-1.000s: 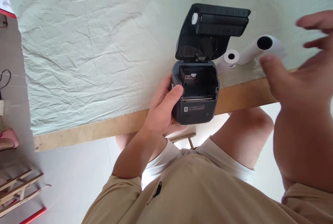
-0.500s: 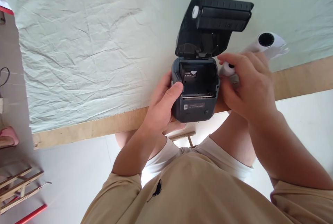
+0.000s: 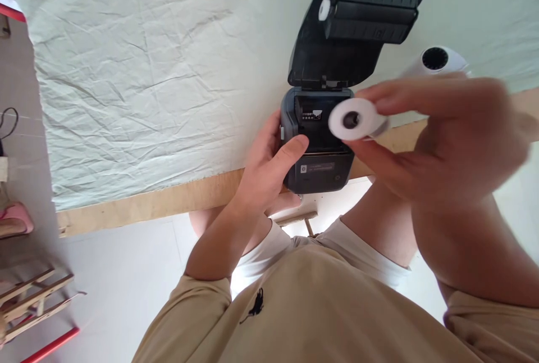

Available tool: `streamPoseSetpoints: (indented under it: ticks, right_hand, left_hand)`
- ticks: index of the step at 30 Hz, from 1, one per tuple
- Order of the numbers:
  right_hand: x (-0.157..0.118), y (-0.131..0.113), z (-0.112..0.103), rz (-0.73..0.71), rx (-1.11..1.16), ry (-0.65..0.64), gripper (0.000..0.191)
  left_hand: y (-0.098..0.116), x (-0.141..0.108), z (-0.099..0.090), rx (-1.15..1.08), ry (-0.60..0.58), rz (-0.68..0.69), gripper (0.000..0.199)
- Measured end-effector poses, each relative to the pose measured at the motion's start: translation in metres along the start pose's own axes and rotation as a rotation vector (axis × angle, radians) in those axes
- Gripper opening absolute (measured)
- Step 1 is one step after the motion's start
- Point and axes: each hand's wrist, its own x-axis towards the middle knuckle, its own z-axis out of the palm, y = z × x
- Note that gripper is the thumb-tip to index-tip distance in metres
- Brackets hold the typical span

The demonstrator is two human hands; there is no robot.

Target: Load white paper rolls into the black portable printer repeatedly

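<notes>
Head view: our left hand (image 3: 269, 163) grasps the open black device (image 3: 322, 175) at the edge of the surface (image 3: 147, 99). Our right hand (image 3: 455, 138) has its grip closed on the small white roll (image 3: 367, 118), overlapping the right side of the compartment (image 3: 318, 135).

The surface (image 3: 147, 207) wears a pale green cloth (image 3: 168, 71), heavily creased on the left and smoother on the right, with a strip of light brown wood bare along the near edge; a white roll (image 3: 452, 60) with a dark round end lies on the cloth at the right, partly hidden
</notes>
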Motion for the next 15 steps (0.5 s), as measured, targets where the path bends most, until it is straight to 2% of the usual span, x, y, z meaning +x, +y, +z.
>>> streamPoseSetpoints:
  ticks: [1,3,4,7,10,12,15]
  right_hand:
    - [0.003,-0.003,0.003,-0.114,-0.034,0.042,0.003]
    - [0.009,-0.002,0.01,-0.298,-0.12,0.082,0.014]
    - [0.011,-0.001,0.012,-0.333,-0.156,0.068,0.018]
    - [0.013,0.005,0.015,-0.298,-0.162,-0.007,0.022]
    - [0.003,0.007,0.014,-0.388,-0.041,0.046,0.023]
    - [-0.006,0.01,0.015,-0.437,0.008,0.033,0.022]
    - [-0.015,0.02,0.015,-0.489,0.069,0.017,0.013]
  left_hand:
    - [0.0,0.0,0.0,0.002,0.001,0.006,0.049]
    - [-0.001,0.001,-0.001,0.008,0.006,0.003,0.05]
    - [-0.002,0.001,-0.001,0.014,0.009,0.0,0.051]
    - [-0.002,0.002,0.0,0.015,0.008,0.011,0.052]
    - [-0.001,0.001,0.001,-0.029,-0.03,0.017,0.049]
    - [-0.002,0.001,-0.001,-0.02,-0.049,0.017,0.049]
    - [-0.004,0.001,-0.005,0.079,-0.033,-0.006,0.06]
